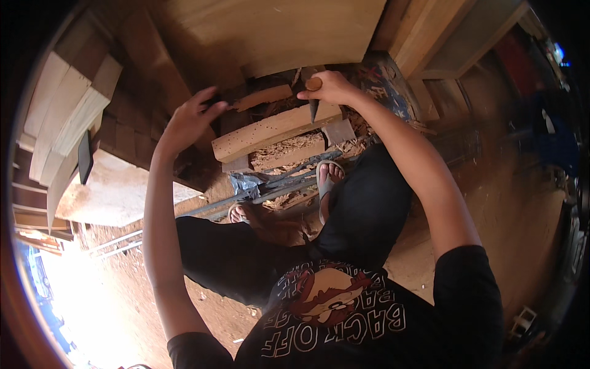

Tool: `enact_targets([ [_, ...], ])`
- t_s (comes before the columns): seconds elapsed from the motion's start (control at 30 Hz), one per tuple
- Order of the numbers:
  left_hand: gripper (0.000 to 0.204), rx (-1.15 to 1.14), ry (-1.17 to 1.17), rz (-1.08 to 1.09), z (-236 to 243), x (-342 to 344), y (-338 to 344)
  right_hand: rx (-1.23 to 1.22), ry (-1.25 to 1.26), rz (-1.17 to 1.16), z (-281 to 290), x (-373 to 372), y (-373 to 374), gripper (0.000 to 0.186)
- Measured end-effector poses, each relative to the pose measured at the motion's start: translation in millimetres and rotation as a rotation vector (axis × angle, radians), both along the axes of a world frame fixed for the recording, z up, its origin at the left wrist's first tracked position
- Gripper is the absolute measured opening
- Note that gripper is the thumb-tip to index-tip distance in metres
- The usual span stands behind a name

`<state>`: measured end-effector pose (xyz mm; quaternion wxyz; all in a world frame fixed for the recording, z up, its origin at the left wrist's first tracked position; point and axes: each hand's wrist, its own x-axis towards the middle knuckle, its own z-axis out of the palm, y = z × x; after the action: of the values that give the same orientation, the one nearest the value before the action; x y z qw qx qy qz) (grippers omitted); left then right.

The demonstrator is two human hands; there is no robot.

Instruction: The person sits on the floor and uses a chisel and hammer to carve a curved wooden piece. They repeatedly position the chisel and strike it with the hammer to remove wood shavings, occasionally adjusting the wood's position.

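Black short-sleeved T-shirt (350, 350) across the lower frame, brown cartoon animal print (329, 295), white outlined lettering (395, 318), dark trousers (375, 194) mid-frame, pale open-toed sandals (325, 188) at centre

The head camera was worn at head height and looked steeply down and forward over the person's own body. The black shirt (369, 317) filled the lower edge, nearest the lens. The left hand (192, 120) and right hand (332, 89) lay at arm's length in the upper half, with the wooden beam (276, 132) between and just below them. The sandalled feet (329, 175) were seen from above. The wide fisheye curved outlying edges inside a dark, rounded border.
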<state>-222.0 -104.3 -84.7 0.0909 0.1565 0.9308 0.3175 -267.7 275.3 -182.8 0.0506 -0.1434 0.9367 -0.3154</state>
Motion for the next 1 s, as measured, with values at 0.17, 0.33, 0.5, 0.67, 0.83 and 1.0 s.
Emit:
enact_targets([
  [0.17, 0.048, -0.324, -0.398, 0.051, -110, -41, -78, 0.017, 0.030, 0.005, -14, -14, -6, 0.060],
  [0.33, 0.050, -0.210, -0.555, 0.111, -159, -60, -117, 0.011, 0.042, 0.002, -20, -22, -10, 0.059],
  [0.5, 0.061, -0.042, -0.447, 0.194, -165, -65, -117, 0.011, 0.140, 0.018, -22, -22, -12, 0.053],
  [0.67, 0.062, -0.118, -0.527, 0.144, -148, -56, -103, 0.034, 0.174, 0.003, -24, -28, -14, 0.052],
  [0.83, 0.063, -0.138, -0.540, 0.166, -144, -54, -97, 0.028, 0.184, 0.004, -23, -29, -17, 0.050],
  [1.0, 0.064, -0.151, -0.533, 0.189, -146, -51, -99, 0.068, 0.220, 0.017, -21, -26, -19, 0.046],
])
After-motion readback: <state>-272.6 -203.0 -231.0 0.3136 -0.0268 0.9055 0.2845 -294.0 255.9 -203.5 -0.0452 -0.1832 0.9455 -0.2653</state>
